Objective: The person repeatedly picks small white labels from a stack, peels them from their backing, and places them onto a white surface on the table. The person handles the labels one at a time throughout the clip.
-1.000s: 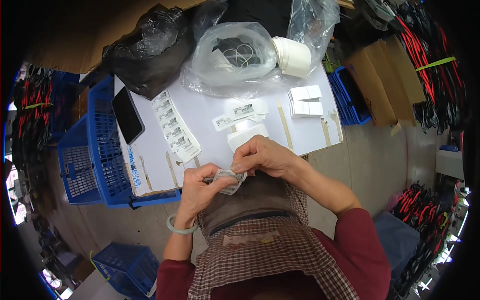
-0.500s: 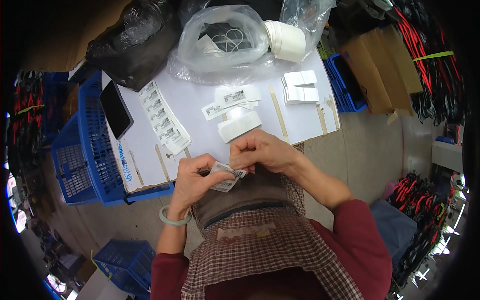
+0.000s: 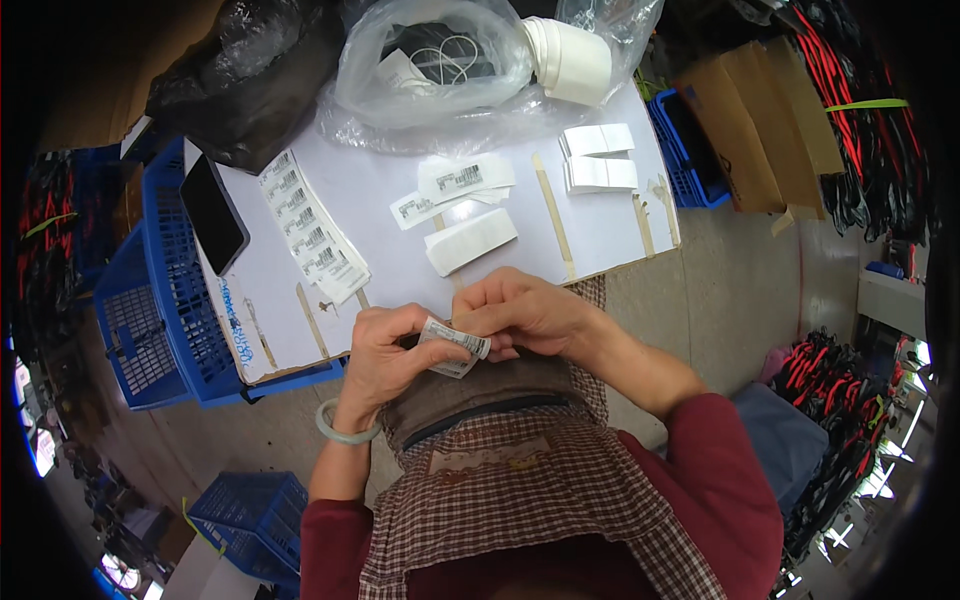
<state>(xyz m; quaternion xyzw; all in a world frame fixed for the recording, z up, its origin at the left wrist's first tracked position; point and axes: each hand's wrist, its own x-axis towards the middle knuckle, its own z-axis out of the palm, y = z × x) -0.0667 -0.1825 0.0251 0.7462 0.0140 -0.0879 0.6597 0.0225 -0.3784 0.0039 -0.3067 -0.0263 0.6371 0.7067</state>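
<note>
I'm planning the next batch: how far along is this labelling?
Done: cannot tell. In hand: left hand and right hand press a barcode label onto a small item. Left: a label strip and loose labels lie on the white board.

Packing workshop: label sheets (image 3: 312, 232), blue crates (image 3: 150, 310), cable bundles (image 3: 860, 130).

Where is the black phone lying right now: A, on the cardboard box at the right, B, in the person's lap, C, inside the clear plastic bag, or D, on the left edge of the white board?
D: the black phone lies flat on the left edge of the white board, beside the strip of barcode labels and above the blue crate.
</note>
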